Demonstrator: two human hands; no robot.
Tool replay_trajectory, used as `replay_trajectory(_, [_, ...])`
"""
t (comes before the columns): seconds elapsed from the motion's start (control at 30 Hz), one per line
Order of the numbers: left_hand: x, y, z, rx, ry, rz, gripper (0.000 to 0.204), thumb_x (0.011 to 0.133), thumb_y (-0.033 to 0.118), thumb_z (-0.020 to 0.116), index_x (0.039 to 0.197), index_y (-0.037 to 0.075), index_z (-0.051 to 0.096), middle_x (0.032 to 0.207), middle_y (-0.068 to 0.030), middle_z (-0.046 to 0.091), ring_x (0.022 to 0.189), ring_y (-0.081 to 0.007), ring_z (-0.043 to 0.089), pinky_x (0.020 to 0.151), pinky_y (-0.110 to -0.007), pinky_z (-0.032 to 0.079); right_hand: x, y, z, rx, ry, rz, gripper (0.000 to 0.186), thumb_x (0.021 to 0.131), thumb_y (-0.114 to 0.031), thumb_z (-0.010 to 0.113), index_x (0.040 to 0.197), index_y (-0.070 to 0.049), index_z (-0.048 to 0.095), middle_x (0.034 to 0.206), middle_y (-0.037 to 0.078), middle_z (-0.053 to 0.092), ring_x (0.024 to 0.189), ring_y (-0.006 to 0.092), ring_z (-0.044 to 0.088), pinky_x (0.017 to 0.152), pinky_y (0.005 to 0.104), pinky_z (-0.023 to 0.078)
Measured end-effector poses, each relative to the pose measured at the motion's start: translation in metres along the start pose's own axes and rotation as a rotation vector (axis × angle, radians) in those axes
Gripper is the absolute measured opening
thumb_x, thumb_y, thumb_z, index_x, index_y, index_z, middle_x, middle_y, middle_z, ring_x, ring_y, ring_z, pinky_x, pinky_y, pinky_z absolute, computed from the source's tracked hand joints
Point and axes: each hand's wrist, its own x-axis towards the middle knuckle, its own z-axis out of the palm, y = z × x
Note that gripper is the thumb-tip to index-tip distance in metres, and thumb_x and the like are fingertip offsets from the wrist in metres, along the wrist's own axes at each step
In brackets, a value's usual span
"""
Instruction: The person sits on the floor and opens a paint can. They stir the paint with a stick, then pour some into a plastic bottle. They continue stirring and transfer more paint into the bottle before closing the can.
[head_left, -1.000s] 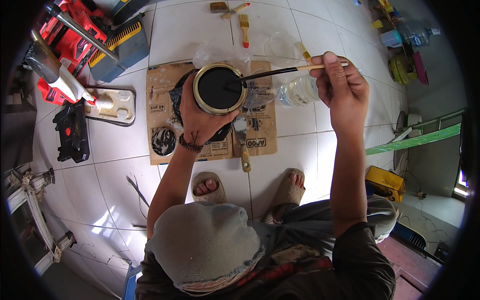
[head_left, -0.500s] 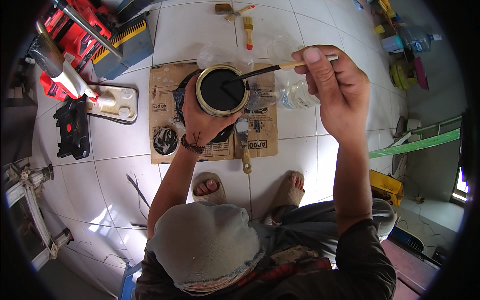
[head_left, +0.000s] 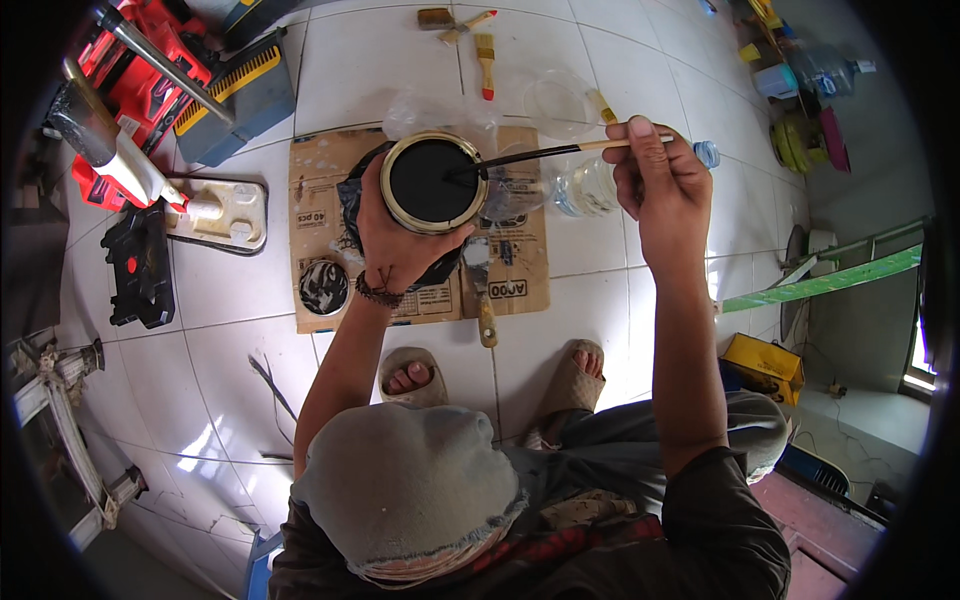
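My left hand (head_left: 395, 240) grips an open metal can of black paint (head_left: 430, 178) from the left and below; crumpled black plastic (head_left: 430, 272) shows beneath it. My right hand (head_left: 662, 185), raised at the right, pinches a thin wooden stick (head_left: 545, 151) by its pale end. The black-coated part dips into the paint. A clear plastic bottle (head_left: 590, 188) lies behind that hand. Under the can is a cardboard sheet (head_left: 520, 260), with a paint-smeared lid (head_left: 323, 287) at its left and a scraper (head_left: 487, 325) at its near edge.
Several paintbrushes (head_left: 485, 62) and clear plastic (head_left: 555, 105) lie beyond the cardboard. At left are red and grey toolboxes (head_left: 235, 95), a stained tray (head_left: 218, 220) and a black case (head_left: 138, 270). A green strip (head_left: 820, 280) and yellow box (head_left: 760, 365) are at right. My sandaled feet (head_left: 410, 380) are below.
My right hand with the stick rose nearer the camera, then moved back down and left, the stick's dark end staying in the paint. My left hand still holds the can.
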Motion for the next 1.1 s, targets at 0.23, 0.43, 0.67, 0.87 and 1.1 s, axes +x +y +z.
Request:
replay_trajectory(0.23, [-0.001,0.002,0.000,0.050,0.010,0.014,0.109,0.050,0.030,0.097,0.138,0.003,0.039,0.125,-0.0143,0.060,0.115,-0.0294,0.062,0.098,-0.042,0.052,0.000,-0.003,0.004,0.008,-0.011,-0.007,0.035,0.101,-0.034,0.062,0.100,0.000,0.070,0.079,0.004,0.065,0.057,0.0043,0.047,0.050,0.0197,0.037])
replay_trajectory(0.43, [-0.002,0.002,-0.004,0.028,0.015,0.006,0.108,0.051,0.030,0.097,0.138,0.003,0.039,0.125,-0.0140,0.060,0.115,-0.0285,0.062,0.097,-0.041,0.052,-0.001,-0.008,0.012,-0.049,-0.054,-0.060,0.034,0.102,-0.033,0.059,0.100,-0.001,0.069,0.078,0.005,0.065,0.056,0.0046,0.047,0.049,0.0191,0.036])
replay_trajectory(0.67, [-0.001,0.002,-0.007,-0.053,0.041,0.059,0.108,0.052,0.029,0.097,0.138,0.002,0.038,0.125,-0.0142,0.062,0.114,-0.0270,0.063,0.098,-0.039,0.052,-0.007,-0.006,0.016,-0.048,-0.121,-0.117,0.034,0.103,-0.034,0.058,0.101,-0.001,0.067,0.080,0.004,0.065,0.062,0.0060,0.049,0.056,0.0217,0.040])
replay_trajectory(0.87, [-0.001,0.003,-0.011,-0.060,0.025,0.023,0.111,0.054,0.035,0.098,0.139,0.000,0.036,0.129,-0.0142,0.058,0.118,-0.0259,0.060,0.101,-0.039,0.049,-0.008,-0.004,0.020,-0.022,-0.129,-0.096,0.033,0.104,-0.033,0.056,0.101,-0.001,0.066,0.081,0.004,0.064,0.062,0.0061,0.049,0.056,0.0219,0.040])
replay_trajectory(1.1, [-0.001,0.002,-0.010,-0.031,0.016,0.017,0.112,0.055,0.038,0.098,0.139,0.000,0.035,0.131,-0.0144,0.056,0.120,-0.0256,0.058,0.103,-0.039,0.048,-0.004,-0.010,0.021,-0.025,-0.091,-0.187,0.033,0.105,-0.030,0.054,0.100,0.001,0.067,0.078,0.006,0.064,0.053,0.0059,0.047,0.046,0.0195,0.034])
